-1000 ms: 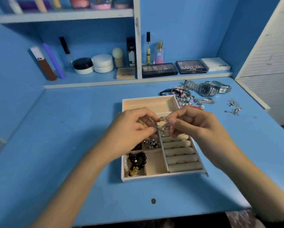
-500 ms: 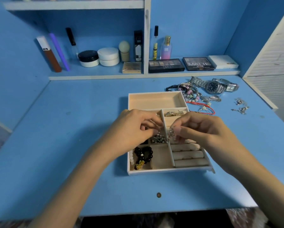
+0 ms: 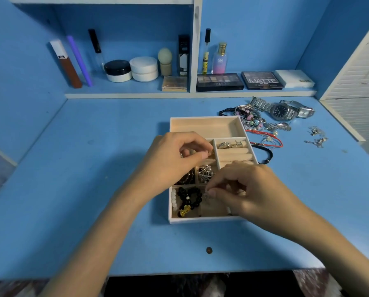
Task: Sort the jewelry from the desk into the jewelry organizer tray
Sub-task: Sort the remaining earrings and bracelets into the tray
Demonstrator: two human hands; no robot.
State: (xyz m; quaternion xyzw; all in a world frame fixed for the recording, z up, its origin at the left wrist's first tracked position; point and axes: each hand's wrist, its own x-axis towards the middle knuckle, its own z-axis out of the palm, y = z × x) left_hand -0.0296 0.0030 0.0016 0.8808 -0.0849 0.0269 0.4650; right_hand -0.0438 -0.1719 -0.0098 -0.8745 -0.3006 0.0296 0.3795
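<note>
Both hands curled over tray (image 3: 202, 121), left hand (image 3: 175, 159) and right hand (image 3: 250, 189) each pinching small jewelry

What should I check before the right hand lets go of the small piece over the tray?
1. Right hand pinching a small silver piece: ok.
2. Piece over the near middle compartment of the jewelry organizer tray: ok.
3. That compartment free beneath it: cannot tell, hand covers part.
4. Left hand clear of the drop spot: ok, it is over a farther compartment.
5. Left hand's own item released: cannot tell.
6. Watches and bracelets left on the desk: not ok, unsorted.
</note>
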